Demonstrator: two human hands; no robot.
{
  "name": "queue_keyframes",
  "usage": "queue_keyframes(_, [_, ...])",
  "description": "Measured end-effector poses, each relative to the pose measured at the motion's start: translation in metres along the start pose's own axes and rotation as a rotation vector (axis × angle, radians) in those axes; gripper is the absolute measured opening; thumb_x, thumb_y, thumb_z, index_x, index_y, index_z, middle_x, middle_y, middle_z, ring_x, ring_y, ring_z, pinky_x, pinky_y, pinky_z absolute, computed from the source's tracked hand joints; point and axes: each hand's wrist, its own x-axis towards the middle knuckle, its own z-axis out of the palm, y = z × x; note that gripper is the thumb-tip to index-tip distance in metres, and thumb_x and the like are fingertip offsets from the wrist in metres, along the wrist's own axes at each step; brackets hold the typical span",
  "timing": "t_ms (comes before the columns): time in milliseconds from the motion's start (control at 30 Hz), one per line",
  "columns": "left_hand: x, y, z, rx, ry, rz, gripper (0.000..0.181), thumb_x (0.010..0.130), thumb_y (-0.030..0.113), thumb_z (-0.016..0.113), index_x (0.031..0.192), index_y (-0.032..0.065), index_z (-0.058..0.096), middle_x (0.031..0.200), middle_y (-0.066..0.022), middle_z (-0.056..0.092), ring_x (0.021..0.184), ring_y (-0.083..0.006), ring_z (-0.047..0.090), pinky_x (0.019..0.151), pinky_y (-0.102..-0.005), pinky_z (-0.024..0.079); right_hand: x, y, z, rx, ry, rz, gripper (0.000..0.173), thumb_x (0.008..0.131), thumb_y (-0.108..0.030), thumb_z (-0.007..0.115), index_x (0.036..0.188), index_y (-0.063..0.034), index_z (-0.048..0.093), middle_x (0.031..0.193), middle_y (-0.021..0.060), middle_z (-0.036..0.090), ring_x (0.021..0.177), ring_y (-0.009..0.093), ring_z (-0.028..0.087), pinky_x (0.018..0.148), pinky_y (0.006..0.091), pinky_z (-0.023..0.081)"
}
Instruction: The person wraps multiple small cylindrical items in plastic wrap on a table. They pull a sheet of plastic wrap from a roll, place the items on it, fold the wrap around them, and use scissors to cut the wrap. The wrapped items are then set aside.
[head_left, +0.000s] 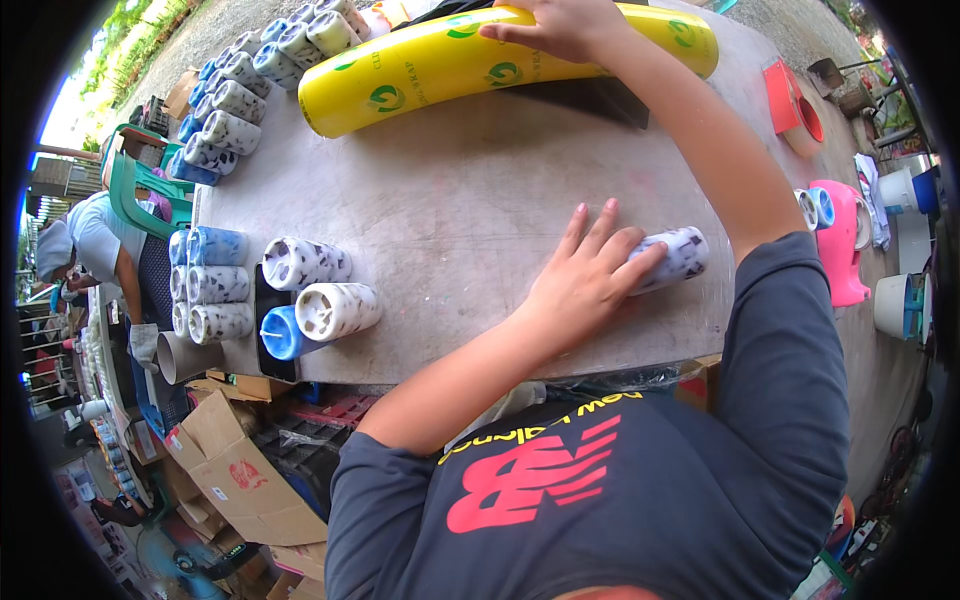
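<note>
A white pillar candle with dark chips lies on its side on the table. Over its left end, my left hand rests palm down with the index and middle fingers on it; the thumb is hidden. My right hand grips the long yellow roll of cling wrap from above at the far side, its thumb on the near face. Nearer the left edge stand two white chip-flecked candles and a blue candle, close to a dark flat phone-like slab.
More blue and chip-flecked candles stand in a group at left and in rows at far left. A red tape dispenser sits at right, beyond my right arm. Cardboard boxes crowd below left. Another person bends beside a green chair.
</note>
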Motion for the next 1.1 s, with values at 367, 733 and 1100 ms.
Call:
queue_keyframes(367, [0.000,0.003,-0.006,-0.034,-0.045,0.004,0.077,0.073,0.026,0.082,0.141,0.0239,0.047,0.135,-0.0037,0.054,0.142,-0.0376,0.038,0.117,-0.0608,0.024,0.061,0.031,-0.001,0.150,-0.229,0.038,0.092,0.085,-0.084,0.041,0.133,-0.0082,0.064,0.142,0.0187,0.056,0.135,0.034,0.050,0.113,0.0416,0.038])
queue_keyframes(733, [0.002,-0.003,0.000,-0.141,0.044,0.021,0.072,0.075,0.022,0.083,0.136,0.0110,0.047,0.126,-0.0087,0.061,0.132,-0.0251,0.053,0.120,-0.0539,0.026,0.007,0.034,0.016,0.073,0.766,-0.391,0.024,0.091,-0.034,0.064,0.083,-0.0114,0.069,0.081,0.0116,0.070,0.086,0.029,0.066,0.084,0.0430,0.048])
queue_keyframes(1100, [0.005,0.002,-0.007,-0.135,0.005,0.018,0.069,0.074,0.026,0.083,0.134,0.0111,0.052,0.131,-0.0103,0.061,0.132,-0.0260,0.053,0.117,-0.0501,0.031,-0.264,0.037,0.022,0.476,0.076,-0.240,0.042,0.085,-0.033,0.076,0.119,-0.0108,0.065,0.112,0.0099,0.067,0.109,0.031,0.060,0.096,0.0410,0.046])
